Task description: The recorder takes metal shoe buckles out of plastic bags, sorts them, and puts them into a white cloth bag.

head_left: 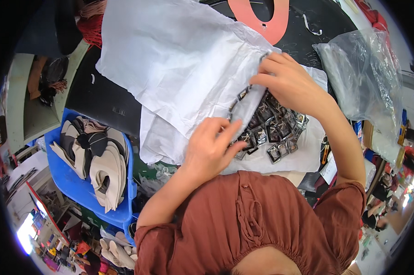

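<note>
A large, thin white sheet point(170, 59), creased like wrapping paper or cloth, spreads over the work surface in front of me. My right hand point(290, 83) is closed at its right edge, fingers bent over the fold; a bit of dark chain shows by the fingertips. Beneath and beside the fold lies a heap of dark, shiny square-linked chain point(275, 121), resting on more white sheet. One strand of it curves up along the fold between my hands. My left hand point(211, 145) lies low at the sheet, thumb and forefinger stretched apart next to the heap, slightly blurred.
A salmon-coloured U-shaped piece point(280, 23) lies on the black table point(110, 98) at the far side. To the right is a clear plastic bag point(360, 75). A blue bin point(62, 172) with beige and dark cut pieces point(107, 169) stands at left, below an open shelf point(21, 96).
</note>
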`<control>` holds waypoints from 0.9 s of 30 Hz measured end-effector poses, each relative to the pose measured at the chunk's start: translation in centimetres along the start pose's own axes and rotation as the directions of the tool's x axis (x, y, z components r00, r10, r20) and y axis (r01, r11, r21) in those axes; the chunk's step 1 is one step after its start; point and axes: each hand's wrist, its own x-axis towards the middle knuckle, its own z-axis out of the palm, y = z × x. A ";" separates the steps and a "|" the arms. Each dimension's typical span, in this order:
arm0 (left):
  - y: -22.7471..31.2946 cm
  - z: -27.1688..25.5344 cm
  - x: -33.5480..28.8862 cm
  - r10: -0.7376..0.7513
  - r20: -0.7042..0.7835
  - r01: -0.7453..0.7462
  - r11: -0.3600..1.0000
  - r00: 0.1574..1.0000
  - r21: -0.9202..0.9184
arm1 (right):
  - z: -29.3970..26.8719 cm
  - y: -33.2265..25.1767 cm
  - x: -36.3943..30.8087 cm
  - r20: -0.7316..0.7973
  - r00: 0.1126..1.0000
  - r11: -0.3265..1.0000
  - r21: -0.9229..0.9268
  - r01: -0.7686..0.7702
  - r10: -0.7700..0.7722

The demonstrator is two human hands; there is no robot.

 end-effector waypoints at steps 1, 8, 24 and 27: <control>0.0 0.1 0.0 0.037 0.013 -0.036 0.998 0.999 -0.059 | -0.2 -0.1 -0.9 0.006 1.000 0.999 0.026 -0.025 0.025; -0.9 0.2 0.1 -0.129 -0.034 0.111 0.939 0.991 -0.324 | -0.3 -0.3 -2.8 0.014 0.993 0.990 0.082 -0.117 0.116; -0.2 0.4 -0.6 -0.315 0.089 0.319 0.948 0.945 -0.024 | 2.6 -2.7 0.5 0.103 0.985 0.951 0.291 0.106 -0.141; -0.5 0.4 -0.2 -0.349 0.071 0.354 0.931 0.935 -0.088 | 2.3 -2.8 0.9 0.123 0.985 0.919 0.387 0.068 -0.125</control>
